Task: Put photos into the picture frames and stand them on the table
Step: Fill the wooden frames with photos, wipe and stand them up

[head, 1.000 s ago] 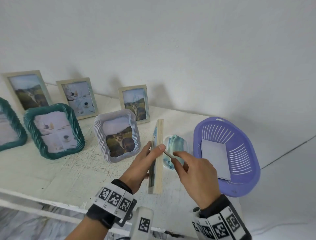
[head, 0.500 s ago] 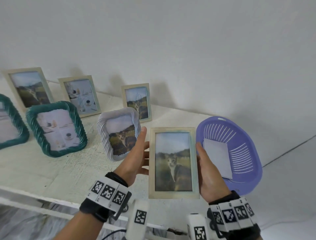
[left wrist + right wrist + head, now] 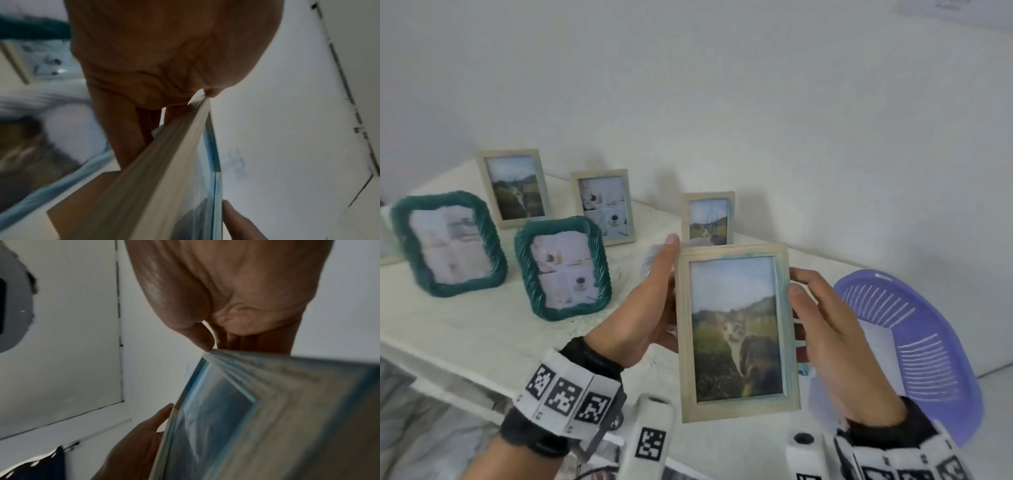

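Note:
A pale wooden picture frame (image 3: 736, 329) with a cat photo behind its glass is held upright above the table's front part, facing me. My left hand (image 3: 654, 301) grips its left side, thumb along the edge and fingers behind. My right hand (image 3: 822, 325) grips the right side, thumb on the front rim. In the left wrist view the frame (image 3: 154, 178) runs edge-on from my palm. The right wrist view shows the frame's front (image 3: 246, 418) and my left hand (image 3: 139, 443) on its far side.
Two teal frames (image 3: 565, 270) (image 3: 448, 243) and three wooden frames (image 3: 515, 186) (image 3: 606, 205) (image 3: 708, 219) stand on the white table (image 3: 482, 329). A white ribbed frame (image 3: 649, 263) is mostly hidden behind my left hand. A purple basket (image 3: 928, 342) with white sheets (image 3: 876, 346) sits at the right.
The wooden frame has turned from edge-on to facing me and risen. My right hand has left the small part it pinched at the back and now holds the frame's right side.

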